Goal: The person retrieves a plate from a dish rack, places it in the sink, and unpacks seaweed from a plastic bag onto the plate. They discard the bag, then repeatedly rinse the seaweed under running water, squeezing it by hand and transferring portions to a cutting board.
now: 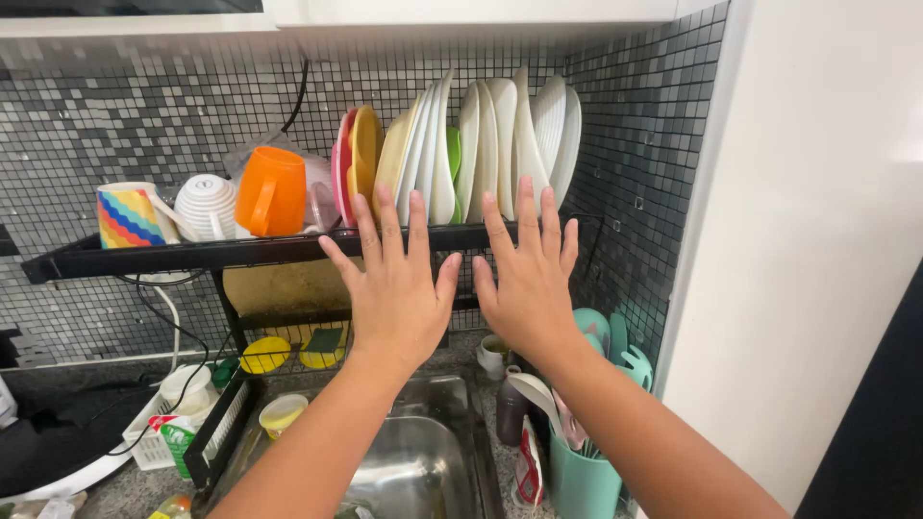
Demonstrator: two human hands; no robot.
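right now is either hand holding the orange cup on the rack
No. The orange cup sits upturned on the black rack, while the left hand and right hand are spread open and empty, well right of it.

I saw both hands flat, fingers spread: left hand (397,288) & right hand (527,279) side by side before black dish rack (192,254); white plates (500,144) at 12, steel sink (413,471) at 6.

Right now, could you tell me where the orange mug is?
In the head view, the orange mug sits upside down on the black dish rack, left of the person's hands, between the white ribbed bowl and the upright plates.
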